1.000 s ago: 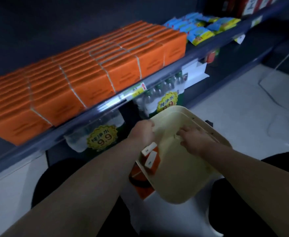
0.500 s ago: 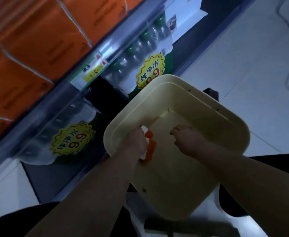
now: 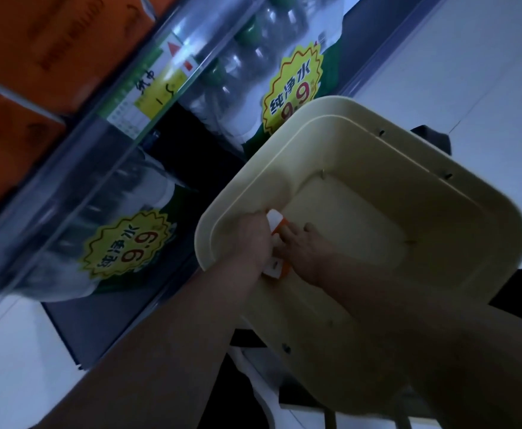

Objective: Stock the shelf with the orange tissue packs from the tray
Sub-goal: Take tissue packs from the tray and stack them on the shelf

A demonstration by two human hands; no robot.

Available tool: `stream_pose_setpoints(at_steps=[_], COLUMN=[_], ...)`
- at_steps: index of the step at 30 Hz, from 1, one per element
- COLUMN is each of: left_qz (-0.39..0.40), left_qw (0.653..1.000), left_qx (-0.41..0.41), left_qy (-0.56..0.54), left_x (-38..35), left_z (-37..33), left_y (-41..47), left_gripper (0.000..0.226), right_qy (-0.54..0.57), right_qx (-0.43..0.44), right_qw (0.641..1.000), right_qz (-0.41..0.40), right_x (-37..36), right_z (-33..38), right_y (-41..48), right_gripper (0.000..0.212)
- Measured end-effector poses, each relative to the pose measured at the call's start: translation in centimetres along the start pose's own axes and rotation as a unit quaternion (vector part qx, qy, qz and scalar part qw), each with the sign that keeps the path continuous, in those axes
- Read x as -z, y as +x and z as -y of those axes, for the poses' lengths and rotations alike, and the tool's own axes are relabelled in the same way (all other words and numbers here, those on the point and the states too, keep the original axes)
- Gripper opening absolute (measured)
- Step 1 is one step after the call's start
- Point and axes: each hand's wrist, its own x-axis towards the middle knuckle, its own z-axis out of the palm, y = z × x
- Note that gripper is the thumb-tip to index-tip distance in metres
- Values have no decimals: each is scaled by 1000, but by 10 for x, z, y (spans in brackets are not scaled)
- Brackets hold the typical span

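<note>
Read on yellow starburst labels (image 3: 293, 88): "纯净水 9.9". Found in left corner of tray (image 3: 408, 150): orange tissue pack (image 3: 276, 224), clasped by left grip (image 3: 253, 239), forearm angled down; right grip (image 3: 303, 249) touching pack, closure indeterminable.

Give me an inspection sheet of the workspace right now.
Surface: cream tray, with the left hand and right hand in its near left corner.
Job's things: orange tissue packs between the hands, count unclear; stocked packs on the shelf.
Clutter: nothing seen.
Hands: left hand grips the packs; right hand touches them, grip unclear.
Cables: nothing seen.
Surroundings: bottled water under the shelf, yellow 9.9 stickers; price tag on its edge; pale floor.
</note>
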Motion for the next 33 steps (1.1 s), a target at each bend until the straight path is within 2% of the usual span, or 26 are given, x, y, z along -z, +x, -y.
stream_pose_setpoints(at_steps=[3,5,10,12,15,17,19,22,28,29,31,33], left_qz=[-8,-5,-7,15,52,27,-12,-43,-38,-35,-20,-18], left_qw=[999,998,999,999,998,999,998,997,993,991,988,985], left_qx=[3,15,0,-3,-15,-38,-66,-63,-63,-69,-77,-85], left_qy=[-44,-62,-38,-47,-41,-24,-17,15,94,106,131,151], left_x=[-1,-2,1,3,-9,-26,-43,-49,-54,-54,-56,-56], left_z=[5,7,12,6,-3,-2,-2,-7,-17,-17,-19,-20], left_y=[1,3,6,11,16,18,22,32,49,51,52,50], left_gripper=[8,14,26,27,30,34,37,35,42,43,40,38], right_qy=[18,48,138,147,230,338,398,414,441,444,428,378], right_qx=[-19,4,-139,-192,-291,-342,-354,-311,-249,-240,-223,-220], right_qw=[999,999,981,970,925,871,841,852,862,863,874,895], right_qz=[-35,-25,-4,26,75,101,99,83,31,30,52,87], right_x=[-5,-14,-16,-13,-15,-17,-20,-16,-14,-13,-14,-18], right_z=[-3,-5,-19,-39,-71,-83,-87,-82,-84,-85,-86,-89], right_y=[0,4,-4,-16,-32,-39,-45,-51,-53,-53,-53,-53], right_gripper=[22,23,46,47,40,40,39,28,29,32,53,70])
